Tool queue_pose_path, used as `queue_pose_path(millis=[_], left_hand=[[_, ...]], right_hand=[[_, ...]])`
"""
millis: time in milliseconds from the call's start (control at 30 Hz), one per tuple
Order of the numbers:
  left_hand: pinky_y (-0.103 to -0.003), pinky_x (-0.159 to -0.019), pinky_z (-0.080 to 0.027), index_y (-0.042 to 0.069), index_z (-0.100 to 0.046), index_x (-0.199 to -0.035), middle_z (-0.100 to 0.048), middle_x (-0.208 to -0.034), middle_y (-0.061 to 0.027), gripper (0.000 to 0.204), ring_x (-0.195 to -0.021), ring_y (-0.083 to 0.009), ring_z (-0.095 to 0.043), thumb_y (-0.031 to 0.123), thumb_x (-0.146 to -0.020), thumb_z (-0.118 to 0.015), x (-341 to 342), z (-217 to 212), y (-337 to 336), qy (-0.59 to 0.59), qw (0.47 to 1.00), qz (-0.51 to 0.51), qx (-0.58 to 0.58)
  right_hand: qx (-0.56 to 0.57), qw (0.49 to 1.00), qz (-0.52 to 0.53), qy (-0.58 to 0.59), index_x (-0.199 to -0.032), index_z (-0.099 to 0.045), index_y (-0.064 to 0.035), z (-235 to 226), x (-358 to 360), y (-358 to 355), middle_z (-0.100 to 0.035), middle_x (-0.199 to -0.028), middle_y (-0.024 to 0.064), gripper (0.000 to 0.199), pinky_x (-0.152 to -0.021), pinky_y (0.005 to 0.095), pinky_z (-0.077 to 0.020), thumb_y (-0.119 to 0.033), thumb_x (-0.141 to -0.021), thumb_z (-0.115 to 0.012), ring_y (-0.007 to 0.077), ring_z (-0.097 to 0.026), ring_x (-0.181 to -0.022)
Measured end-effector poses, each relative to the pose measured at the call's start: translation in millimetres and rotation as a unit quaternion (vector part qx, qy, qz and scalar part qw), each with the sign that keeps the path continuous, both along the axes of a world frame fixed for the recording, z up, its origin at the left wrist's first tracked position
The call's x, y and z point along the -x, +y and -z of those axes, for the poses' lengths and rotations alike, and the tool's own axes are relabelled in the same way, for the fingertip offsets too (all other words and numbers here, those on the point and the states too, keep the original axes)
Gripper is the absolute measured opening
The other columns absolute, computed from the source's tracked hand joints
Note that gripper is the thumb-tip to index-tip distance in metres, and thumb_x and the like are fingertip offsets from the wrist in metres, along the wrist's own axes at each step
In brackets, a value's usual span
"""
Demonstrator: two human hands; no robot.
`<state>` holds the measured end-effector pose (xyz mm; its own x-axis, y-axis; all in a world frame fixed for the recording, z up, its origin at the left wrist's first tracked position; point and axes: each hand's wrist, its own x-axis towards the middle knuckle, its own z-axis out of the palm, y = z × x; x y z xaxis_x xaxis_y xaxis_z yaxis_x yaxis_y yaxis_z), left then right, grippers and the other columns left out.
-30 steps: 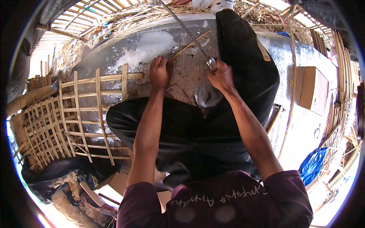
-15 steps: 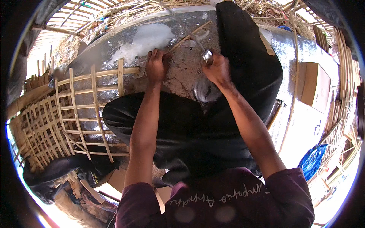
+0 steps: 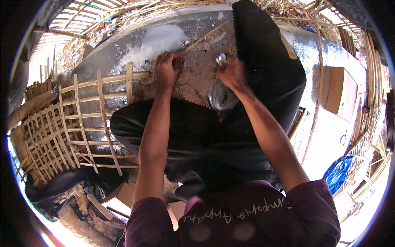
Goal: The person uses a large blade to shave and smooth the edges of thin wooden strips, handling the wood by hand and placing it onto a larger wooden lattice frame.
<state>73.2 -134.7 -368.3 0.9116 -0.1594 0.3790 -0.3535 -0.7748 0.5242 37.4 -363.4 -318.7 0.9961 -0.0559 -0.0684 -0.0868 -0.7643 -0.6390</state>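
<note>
My left hand (image 3: 166, 71) is closed at the near end of a thin bamboo strip (image 3: 204, 38), which points away to the upper right over the grey, dusty ground sheet. My right hand (image 3: 233, 74) is closed on a shiny metal tool (image 3: 221, 60); the fist hides most of it, so its kind does not show. The hands are apart, with bare dusty surface between them. Just below my right hand lies a crumpled, clear plastic-looking thing (image 3: 220, 99). Left of my left hand, an open bamboo lattice (image 3: 103, 97) lies beside my bent knee.
My dark-trousered leg (image 3: 263, 49) stretches forward on the right. Beyond it stands a cardboard box (image 3: 342, 92), with a blue plastic bag (image 3: 338, 175) nearer me. A woven bamboo panel (image 3: 45, 138) sits at far left. Straw and sticks (image 3: 131, 20) line the far edge.
My right hand and the metal tool have shifted slightly left. My left hand has moved a little left, still at the strip's near end.
</note>
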Motion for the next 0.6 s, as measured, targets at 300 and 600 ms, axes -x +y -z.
queue_pose_path(millis=[300, 600], left_hand=[[-0.041, -0.067, -0.048, 0.008, -0.063, -0.085, -0.060, -0.084, -0.0082, 0.010, -0.078, -0.0324, -0.058, 0.011, -0.078, -0.068, 4, 10, 10, 0.004, 0.999, -0.031, 0.007], [-0.041, -0.067, -0.049, 0.009, -0.064, -0.082, -0.060, -0.084, -0.0062, 0.009, -0.076, -0.0319, -0.059, 0.015, -0.078, -0.070, 3, 8, -1, -0.012, 0.999, -0.031, 0.003]], right_hand=[[-0.089, 0.993, 0.013, -0.070, -0.101, -0.064, -0.0068, -72, -20, 15, -0.066, -0.081, 0.0210, 0.029, -0.064, 0.0388, -0.0520, -0.011, -0.072, -0.065, 0.0364, -0.067, -0.079], [-0.039, 0.997, 0.041, -0.051, -0.096, -0.062, -0.0068, -5, 2, -7, -0.066, -0.072, 0.0152, 0.029, -0.060, 0.0414, -0.0525, -0.017, -0.070, -0.069, 0.0368, -0.066, -0.070]])
